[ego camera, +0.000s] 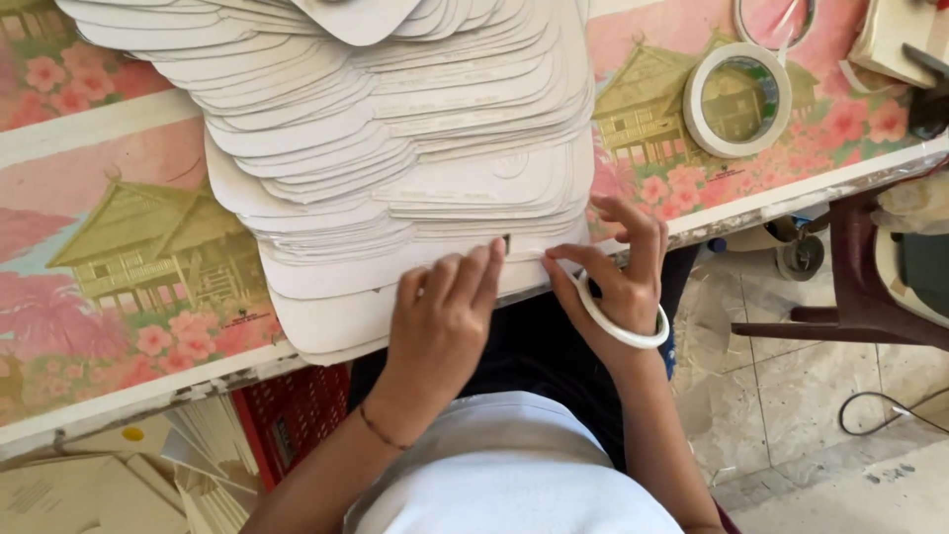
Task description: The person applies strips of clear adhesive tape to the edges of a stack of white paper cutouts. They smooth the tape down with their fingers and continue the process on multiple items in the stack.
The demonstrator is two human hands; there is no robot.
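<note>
Pressing both my hands on the fanned stack of white rounded card cut-outs (395, 148) at the near table edge.

My left hand (445, 316) lies flat, fingers together, on the lowest sheets; my right hand (618, 272), at its three o'clock, pinches a thin strip at the stack's edge, with a white tape roll (623, 321) hooked round it. Another white tape ring (736, 99) sits at one o'clock on the pink flowered tablecloth (109, 247).
</note>
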